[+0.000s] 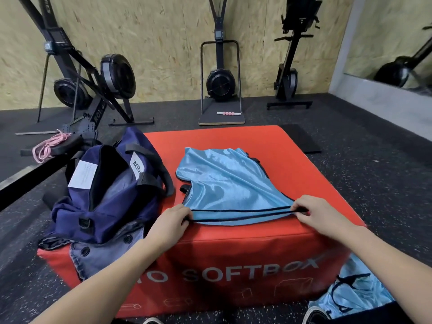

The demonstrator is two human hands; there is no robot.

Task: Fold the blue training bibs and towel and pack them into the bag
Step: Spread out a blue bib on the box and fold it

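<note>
The left hand (171, 222) pinches the near left corner of a light blue bib (224, 183), fingers curled over its dark-trimmed hem. The right hand (320, 213) pinches the opposite near corner of the same hem, so the edge runs taut between the 2 hands. From that held edge the bib spreads away across the top of a red soft box (304, 164), its far part rumpled and shiny, with a dark strap end poking out at its left side.

Left of the left hand, the navy bag (112, 190) sits partly on the box with its zip mouth gaping and its black handles flopped toward the bib. A denim garment (98, 253) hangs over the box's front edge just below the bag.

Below the right forearm, more light blue bibs (350, 291) lie bunched on the speckled floor (374, 178) beside the box. Beyond the box, black exercise machines (219, 83) stand along a chipboard wall, and a pink rope (49, 146) lies coiled behind the bag.
</note>
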